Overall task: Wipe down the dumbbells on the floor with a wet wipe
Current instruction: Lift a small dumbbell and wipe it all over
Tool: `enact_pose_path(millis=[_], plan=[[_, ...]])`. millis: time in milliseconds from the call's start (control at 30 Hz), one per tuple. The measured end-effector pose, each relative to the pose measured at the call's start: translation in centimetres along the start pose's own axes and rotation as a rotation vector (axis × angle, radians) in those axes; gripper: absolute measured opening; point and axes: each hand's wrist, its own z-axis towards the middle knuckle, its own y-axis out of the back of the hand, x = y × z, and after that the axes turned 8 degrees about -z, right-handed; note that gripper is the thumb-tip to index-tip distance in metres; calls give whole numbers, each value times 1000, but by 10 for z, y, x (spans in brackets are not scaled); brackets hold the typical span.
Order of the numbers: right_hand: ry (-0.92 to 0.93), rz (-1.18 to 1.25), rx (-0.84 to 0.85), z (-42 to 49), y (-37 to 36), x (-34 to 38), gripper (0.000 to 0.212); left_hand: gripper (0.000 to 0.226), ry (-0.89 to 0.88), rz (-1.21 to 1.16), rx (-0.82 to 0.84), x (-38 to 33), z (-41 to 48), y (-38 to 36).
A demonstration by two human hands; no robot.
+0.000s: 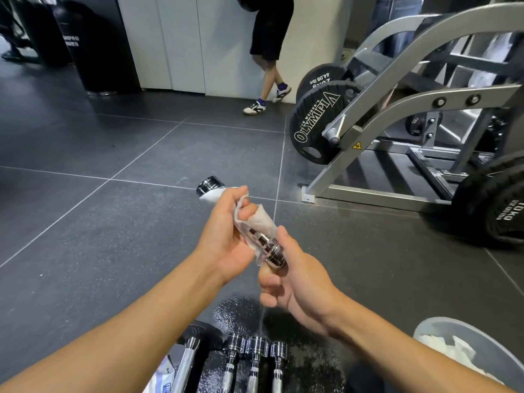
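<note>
Held out ahead, the left hand (226, 236) clasps the wet wipe (262, 219), the right hand (297, 282) grips the dumbbell (272, 251).

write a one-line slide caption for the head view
Left hand wraps a white wet wipe around a shiny chrome dumbbell gripped at its near end by the right hand.

Left forearm (127, 336), right forearm (397, 344) bare up to frame edge; left grip (226, 239), right grip (297, 282) bare.
</note>
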Motion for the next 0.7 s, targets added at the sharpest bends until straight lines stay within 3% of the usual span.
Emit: enact_pose_path(millis=[67,167,200,267,333,400,467,567,700], plan=[[131,-284,-90,0,3,-1,67,39,1,-1,6,3,-1,-2],[270,-896,-259,-10,7,2,55,36,6,29,-43,15,0,-3],[291,-998,-317,-12,8,2,53,34,4,44,-54,18,0,-3],[279,-936,-311,-12,5,2,57,34,-18,63,-54,19,1,-2],[152,-513,-190,-8,0,4,63,39,-41,92,-24,17,1,-3],[-24,-60,1,-9,-1,8,54,46,-39,110,12,12,1,-2],[-130,91,132,-12,1,13,57,55,-1,155,64,7,-1,-4],[-51,-54,78,-9,1,9,65,53,-53,135,32,2,-2,-6],[204,-878,-211,-9,2,12,62,49,-74,95,-95,6,2,-3]])
